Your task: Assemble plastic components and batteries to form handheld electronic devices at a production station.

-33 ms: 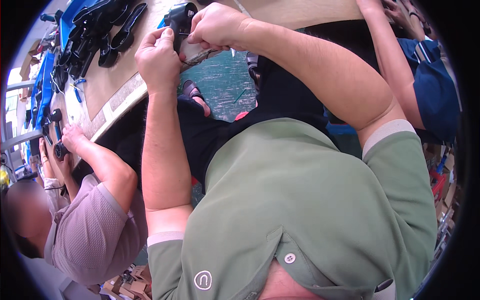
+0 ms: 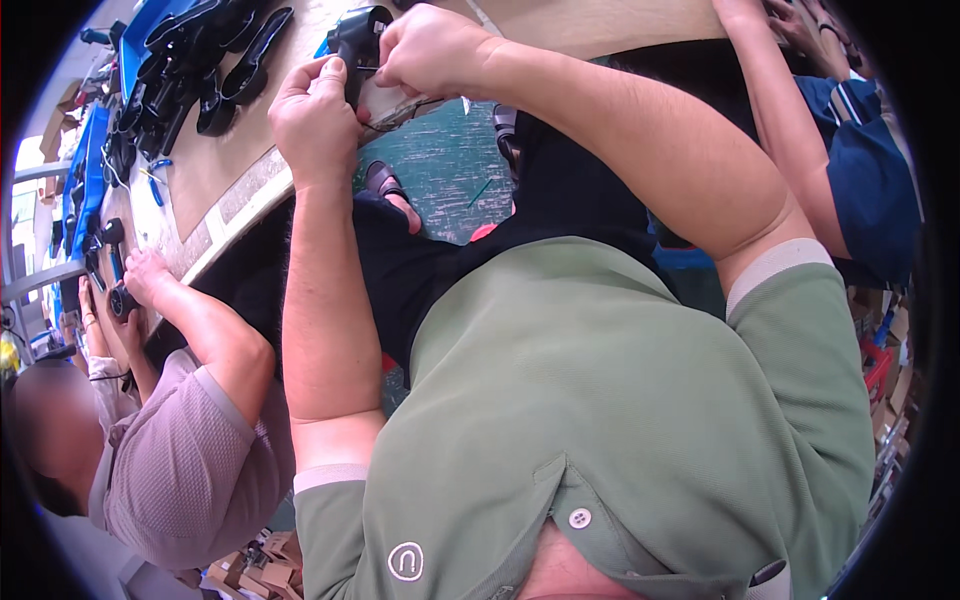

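Note:
At the table edge, my left hand (image 2: 315,115) is closed, its thumb and forefinger pinched at the handle of a black hair dryer (image 2: 358,32). The dryer's round barrel points up and away from me. Just to the right, my right hand (image 2: 435,52) is closed with its fingers curled in beside the handle. A thin dark piece spans the small gap between both hands, but what the right fingers grip is hidden. Below the hands, a thin dark wire (image 2: 408,118) hangs near the table edge.
Several black shell parts (image 2: 205,60) lie piled at the far left by a blue tray (image 2: 135,50). Blue-handled pliers (image 2: 155,185) lie nearer. A co-worker's hand (image 2: 148,275) works at left; another person's forearm (image 2: 775,100) reaches in at right. The table edge (image 2: 240,215) runs diagonally.
My right hand has shifted very slightly by the dryer's handle; my left hand still pinches it. Otherwise the scene looks the same.

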The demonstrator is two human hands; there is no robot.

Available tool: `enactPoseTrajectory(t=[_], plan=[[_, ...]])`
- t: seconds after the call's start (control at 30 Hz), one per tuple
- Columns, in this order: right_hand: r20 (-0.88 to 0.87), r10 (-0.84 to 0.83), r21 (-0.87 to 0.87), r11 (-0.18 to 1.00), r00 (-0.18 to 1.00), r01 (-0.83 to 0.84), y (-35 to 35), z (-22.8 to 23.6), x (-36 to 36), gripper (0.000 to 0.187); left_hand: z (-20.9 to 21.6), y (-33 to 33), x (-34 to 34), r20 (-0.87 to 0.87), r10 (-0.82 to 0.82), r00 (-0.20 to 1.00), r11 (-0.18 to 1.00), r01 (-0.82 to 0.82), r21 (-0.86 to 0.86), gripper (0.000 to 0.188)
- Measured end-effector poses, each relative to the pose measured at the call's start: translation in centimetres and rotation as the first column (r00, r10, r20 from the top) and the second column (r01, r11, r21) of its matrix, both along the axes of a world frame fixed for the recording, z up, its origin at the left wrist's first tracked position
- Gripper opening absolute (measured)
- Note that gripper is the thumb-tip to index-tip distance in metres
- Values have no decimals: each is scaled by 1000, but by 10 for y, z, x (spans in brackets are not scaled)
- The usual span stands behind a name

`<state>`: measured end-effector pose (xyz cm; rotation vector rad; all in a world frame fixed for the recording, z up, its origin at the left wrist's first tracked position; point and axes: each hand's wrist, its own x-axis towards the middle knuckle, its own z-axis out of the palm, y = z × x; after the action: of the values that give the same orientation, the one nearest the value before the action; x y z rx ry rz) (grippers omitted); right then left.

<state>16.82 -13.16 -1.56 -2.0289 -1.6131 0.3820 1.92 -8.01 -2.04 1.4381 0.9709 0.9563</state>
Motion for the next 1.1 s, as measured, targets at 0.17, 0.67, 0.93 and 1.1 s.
enactPoseTrajectory(t=[0.17, 0.67, 0.93, 1.1], plan=[[417, 149, 46, 982, 897, -185, -7, 14, -6, 19, -4, 3, -3, -2, -6, 1000, 999, 6, -38, 17], [-301, -3, -17, 1000, 954, -2, -23, 16, -1, 15, -5, -3, 0, -35, -4, 999, 999, 5, 41, 17], [-907, -286, -255, 957, 309, 136, -18, 30, 2, 18, 5, -7, 0, -89, 16, 996, 997, -10, 71, 15], [-892, -333, -312, 943, 306, 119, -21, 34, 8, 18, -1, -5, -2, -58, -20, 998, 998, 23, 55, 13]])
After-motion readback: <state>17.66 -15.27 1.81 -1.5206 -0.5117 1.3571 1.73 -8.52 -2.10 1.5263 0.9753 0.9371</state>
